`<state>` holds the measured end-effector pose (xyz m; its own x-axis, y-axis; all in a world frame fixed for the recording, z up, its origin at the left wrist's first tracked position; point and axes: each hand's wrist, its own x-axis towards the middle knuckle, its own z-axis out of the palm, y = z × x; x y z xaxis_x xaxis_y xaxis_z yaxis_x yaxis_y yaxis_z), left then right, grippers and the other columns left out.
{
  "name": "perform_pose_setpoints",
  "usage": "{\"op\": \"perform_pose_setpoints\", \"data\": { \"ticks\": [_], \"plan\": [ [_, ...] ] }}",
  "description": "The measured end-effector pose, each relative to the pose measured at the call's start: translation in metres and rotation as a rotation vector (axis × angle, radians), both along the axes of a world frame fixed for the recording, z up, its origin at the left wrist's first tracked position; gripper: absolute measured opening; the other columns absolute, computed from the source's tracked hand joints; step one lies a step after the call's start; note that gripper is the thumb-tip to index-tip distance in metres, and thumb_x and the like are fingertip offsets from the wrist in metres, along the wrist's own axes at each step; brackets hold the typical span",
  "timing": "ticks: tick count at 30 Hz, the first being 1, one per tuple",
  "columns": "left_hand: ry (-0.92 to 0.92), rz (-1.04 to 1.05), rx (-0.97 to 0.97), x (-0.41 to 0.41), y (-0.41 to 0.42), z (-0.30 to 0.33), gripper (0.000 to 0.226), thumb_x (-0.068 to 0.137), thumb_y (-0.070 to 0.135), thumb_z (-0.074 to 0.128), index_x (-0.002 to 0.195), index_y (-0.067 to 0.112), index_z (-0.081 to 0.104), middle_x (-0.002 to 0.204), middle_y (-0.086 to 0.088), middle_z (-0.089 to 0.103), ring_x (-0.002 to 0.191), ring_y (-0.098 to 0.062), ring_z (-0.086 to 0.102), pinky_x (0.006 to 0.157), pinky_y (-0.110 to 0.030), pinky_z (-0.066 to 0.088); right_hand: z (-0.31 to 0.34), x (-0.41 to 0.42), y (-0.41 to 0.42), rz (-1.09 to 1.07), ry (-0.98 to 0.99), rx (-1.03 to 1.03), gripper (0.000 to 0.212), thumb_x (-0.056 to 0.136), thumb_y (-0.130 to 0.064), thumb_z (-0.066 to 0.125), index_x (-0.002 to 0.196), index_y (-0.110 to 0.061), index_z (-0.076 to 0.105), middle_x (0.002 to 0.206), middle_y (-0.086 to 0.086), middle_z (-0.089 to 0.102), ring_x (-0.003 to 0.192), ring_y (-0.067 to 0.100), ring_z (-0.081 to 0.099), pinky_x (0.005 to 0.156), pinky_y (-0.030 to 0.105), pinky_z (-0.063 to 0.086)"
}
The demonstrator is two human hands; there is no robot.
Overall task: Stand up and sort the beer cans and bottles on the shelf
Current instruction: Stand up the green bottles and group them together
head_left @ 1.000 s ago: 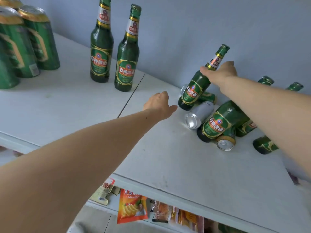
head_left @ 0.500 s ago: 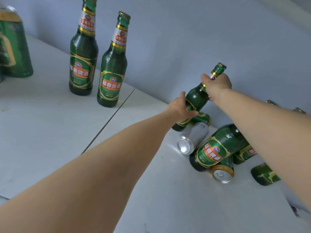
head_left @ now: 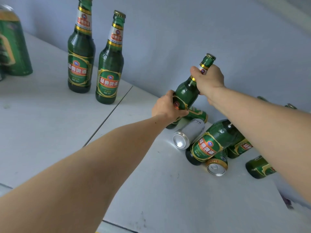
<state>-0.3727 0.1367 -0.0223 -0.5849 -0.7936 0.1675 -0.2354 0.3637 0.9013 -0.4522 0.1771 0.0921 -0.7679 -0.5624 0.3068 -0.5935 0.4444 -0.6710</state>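
A tilted green beer bottle (head_left: 187,93) is held by both hands: my left hand (head_left: 167,107) wraps its labelled body and my right hand (head_left: 207,79) grips its neck just under the cap. Its base sits low by a lying green can (head_left: 196,113). A silver can (head_left: 188,133) lies on its side just right of it. Beside that lie another green bottle (head_left: 210,143), a gold-rimmed can (head_left: 217,165) and more bottles (head_left: 260,167), partly hidden by my right forearm. Two green bottles (head_left: 80,52) (head_left: 110,64) stand upright at the back left.
The white shelf (head_left: 50,132) has a seam running diagonally through its middle. Tall green cans (head_left: 11,46) stand at the far left edge. A pale blue-grey wall (head_left: 185,31) backs the shelf. The shelf's front edge runs along the bottom.
My left hand reached forward and closed on the bottle's body. My right hand kept the neck and tipped the bottle more upright. The camera moved closer.
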Motion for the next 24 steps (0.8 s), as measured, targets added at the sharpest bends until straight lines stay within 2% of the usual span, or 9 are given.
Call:
{"op": "perform_pose_setpoints", "data": {
  "ticks": [4,7,10,13,17,19,22,24],
  "plan": [
    [0.016,0.077,-0.002,0.044,0.007,0.012,0.074,0.060,0.048,0.085,0.122,0.026,0.051,0.111,0.007,0.064,0.098,-0.015,0.061,0.075,-0.031,0.052,0.016,0.033,0.003,0.117,-0.004,0.038,0.027,0.088,-0.042,0.058,0.090,-0.015,0.053,0.102,0.009,0.065,0.097,0.023,0.063,0.085,0.050,0.056],
    [0.005,0.151,-0.013,0.081,0.012,0.019,0.072,0.058,0.052,0.084,0.117,0.028,0.050,0.108,0.009,0.064,0.095,-0.014,0.061,0.076,-0.032,0.054,0.026,0.065,0.004,0.217,0.007,0.064,0.026,0.089,-0.042,0.058,0.086,-0.017,0.052,0.099,0.007,0.065,0.096,0.022,0.063,0.086,0.048,0.056],
    [-0.016,0.218,-0.032,0.122,0.012,0.024,0.073,0.056,0.056,0.082,0.115,0.027,0.049,0.107,0.009,0.064,0.094,-0.015,0.062,0.077,-0.034,0.055,0.034,0.101,0.000,0.315,0.002,0.085,0.028,0.088,-0.043,0.058,0.092,-0.015,0.056,0.100,0.007,0.066,0.094,0.019,0.064,0.084,0.048,0.057],
    [-0.021,0.298,-0.055,0.163,0.009,0.027,0.075,0.056,0.057,0.081,0.117,0.028,0.049,0.109,0.009,0.063,0.096,-0.014,0.061,0.076,-0.031,0.052,0.038,0.138,-0.010,0.390,-0.016,0.073,0.029,0.086,-0.044,0.059,0.092,-0.016,0.058,0.099,0.007,0.067,0.094,0.019,0.065,0.082,0.048,0.057],
    [-0.054,0.384,-0.066,0.213,-0.005,0.028,0.081,0.055,0.058,0.080,0.124,0.030,0.048,0.113,0.008,0.063,0.099,-0.014,0.061,0.076,-0.031,0.053,0.036,0.187,-0.029,0.452,-0.011,0.056,0.026,0.088,-0.045,0.059,0.085,-0.019,0.058,0.095,0.003,0.067,0.092,0.019,0.065,0.083,0.045,0.057],
    [-0.058,0.418,-0.053,0.234,-0.014,0.027,0.077,0.056,0.056,0.081,0.121,0.030,0.050,0.111,0.009,0.064,0.098,-0.014,0.061,0.076,-0.033,0.054,0.034,0.207,-0.042,0.462,0.001,0.053,0.028,0.089,-0.044,0.058,0.085,-0.017,0.059,0.095,0.004,0.066,0.092,0.020,0.064,0.083,0.044,0.057],
    [-0.064,0.467,-0.036,0.257,-0.030,0.026,0.071,0.058,0.052,0.081,0.120,0.032,0.051,0.110,0.009,0.065,0.100,-0.015,0.061,0.078,-0.036,0.054,0.030,0.233,-0.062,0.463,0.013,0.047,0.029,0.090,-0.044,0.058,0.073,-0.022,0.049,0.093,0.003,0.062,0.095,0.023,0.062,0.082,0.034,0.052],
    [-0.073,0.489,-0.018,0.269,-0.043,0.024,0.068,0.061,0.049,0.081,0.120,0.030,0.051,0.110,0.009,0.064,0.102,-0.016,0.060,0.078,-0.035,0.053,0.026,0.248,-0.076,0.471,0.023,0.054,0.026,0.090,-0.044,0.058,0.078,-0.021,0.054,0.094,0.002,0.061,0.097,0.024,0.060,0.085,0.035,0.050]
  ]
}}
